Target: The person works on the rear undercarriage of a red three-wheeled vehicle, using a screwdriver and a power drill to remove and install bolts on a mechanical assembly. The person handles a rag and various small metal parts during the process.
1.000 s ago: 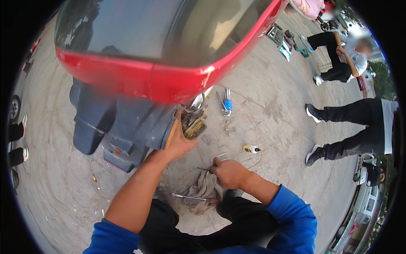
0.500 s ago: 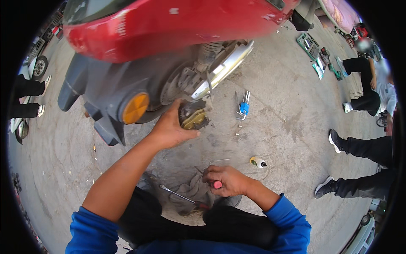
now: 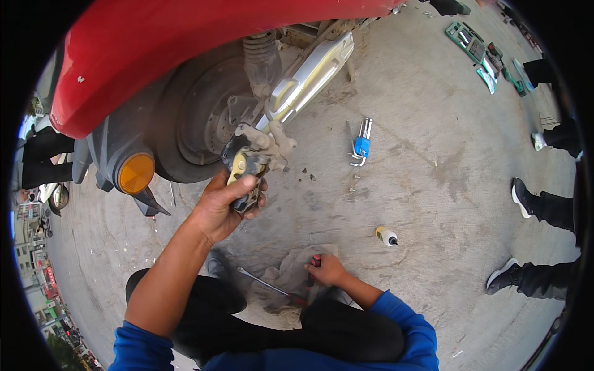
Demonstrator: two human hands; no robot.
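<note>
My left hand (image 3: 216,210) is wrapped round a dirty brake caliper (image 3: 263,148) with a yellowish metal part on it. The caliper is raised in front of the scooter's wheel (image 3: 192,117) and brake disc. Low down between my knees, my right hand (image 3: 329,271) is closed on the red-and-black handle of a screwdriver (image 3: 315,264), just over a grey rag (image 3: 291,266). The screwdriver's shaft does not show clearly. Beside it, a long-shafted screwdriver (image 3: 266,284) with a red handle rests on the rag.
A red scooter body (image 3: 154,43) with an orange reflector (image 3: 135,174) looms ahead. Right of it on the concrete lie a blue-held hex key set (image 3: 362,145), small bolts (image 3: 354,185) and a small bottle (image 3: 387,236). Farther off is a green toolbox (image 3: 465,40). Bystanders' legs (image 3: 544,207) stand at right.
My left hand has drawn the caliper left and nearer, turning it so more of it shows. My right hand has lowered the screwdriver to the rag. The view has shifted toward the wheel.
</note>
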